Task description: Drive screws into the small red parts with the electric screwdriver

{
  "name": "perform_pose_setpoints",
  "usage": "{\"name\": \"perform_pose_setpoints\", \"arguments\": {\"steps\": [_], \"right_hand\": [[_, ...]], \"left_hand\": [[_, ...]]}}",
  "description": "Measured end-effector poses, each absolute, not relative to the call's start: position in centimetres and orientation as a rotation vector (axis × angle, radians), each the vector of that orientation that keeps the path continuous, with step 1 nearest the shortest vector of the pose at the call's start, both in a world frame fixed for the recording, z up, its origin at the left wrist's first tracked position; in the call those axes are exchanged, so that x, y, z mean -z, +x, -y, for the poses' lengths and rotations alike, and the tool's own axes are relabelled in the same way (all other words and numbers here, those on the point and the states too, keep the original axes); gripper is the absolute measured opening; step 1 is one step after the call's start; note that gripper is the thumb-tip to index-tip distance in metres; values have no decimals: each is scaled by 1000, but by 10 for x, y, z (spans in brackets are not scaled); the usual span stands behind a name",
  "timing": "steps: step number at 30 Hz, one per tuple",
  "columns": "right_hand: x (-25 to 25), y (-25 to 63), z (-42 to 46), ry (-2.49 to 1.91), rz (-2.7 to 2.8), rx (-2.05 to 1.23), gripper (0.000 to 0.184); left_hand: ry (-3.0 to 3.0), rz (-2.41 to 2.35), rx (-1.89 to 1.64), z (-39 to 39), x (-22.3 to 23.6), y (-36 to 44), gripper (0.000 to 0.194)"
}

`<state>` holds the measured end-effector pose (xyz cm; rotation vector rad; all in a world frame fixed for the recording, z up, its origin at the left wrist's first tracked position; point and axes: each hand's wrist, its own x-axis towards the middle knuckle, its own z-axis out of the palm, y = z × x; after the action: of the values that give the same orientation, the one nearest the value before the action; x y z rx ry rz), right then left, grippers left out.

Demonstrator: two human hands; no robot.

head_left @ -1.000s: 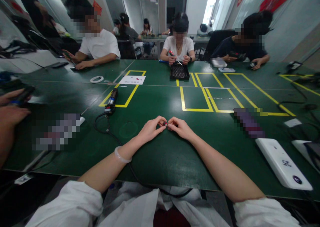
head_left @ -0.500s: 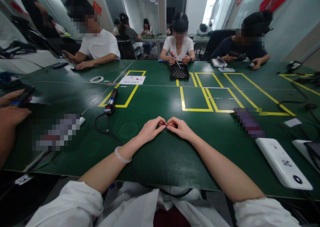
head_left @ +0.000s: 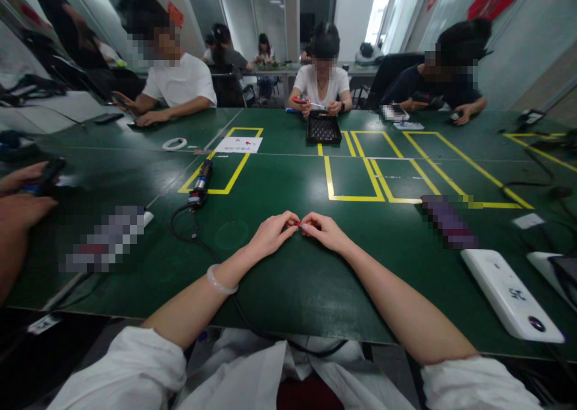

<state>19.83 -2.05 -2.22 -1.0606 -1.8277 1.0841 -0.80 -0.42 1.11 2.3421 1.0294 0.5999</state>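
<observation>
In the head view my left hand (head_left: 273, 232) and my right hand (head_left: 325, 231) meet fingertip to fingertip over the green table (head_left: 288, 290). Between them is a tiny red piece (head_left: 298, 224), mostly hidden by the fingers; its kind is too small to make out. Both hands are closed in a pinch around it. A pale bracelet (head_left: 220, 281) circles my left wrist. To the left of my hands, a dark cylindrical device (head_left: 201, 181) with a black cable lies on the table.
A white power bank (head_left: 511, 293) and a blurred phone (head_left: 451, 222) lie at right. Yellow tape (head_left: 356, 198) marks the table. Across it, a person in white (head_left: 320, 82) holds a red-handled screwdriver (head_left: 301, 100) over a black tray (head_left: 323, 138). Another person's hand (head_left: 29, 208) is at far left.
The red piece shows differently between my fingertips; the orange bit seen before is hidden. My arms stay in place. The co-worker opposite has raised the screwdriver from the tray and turned it sideways.
</observation>
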Motion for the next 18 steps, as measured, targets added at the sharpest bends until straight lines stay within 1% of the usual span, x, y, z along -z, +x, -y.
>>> {"name": "perform_pose_setpoints", "arguments": {"steps": [18], "right_hand": [[23, 198, 20, -1060, 1828, -1073, 23]], "left_hand": [[2338, -991, -633, 5, -9, -8, 20]]}}
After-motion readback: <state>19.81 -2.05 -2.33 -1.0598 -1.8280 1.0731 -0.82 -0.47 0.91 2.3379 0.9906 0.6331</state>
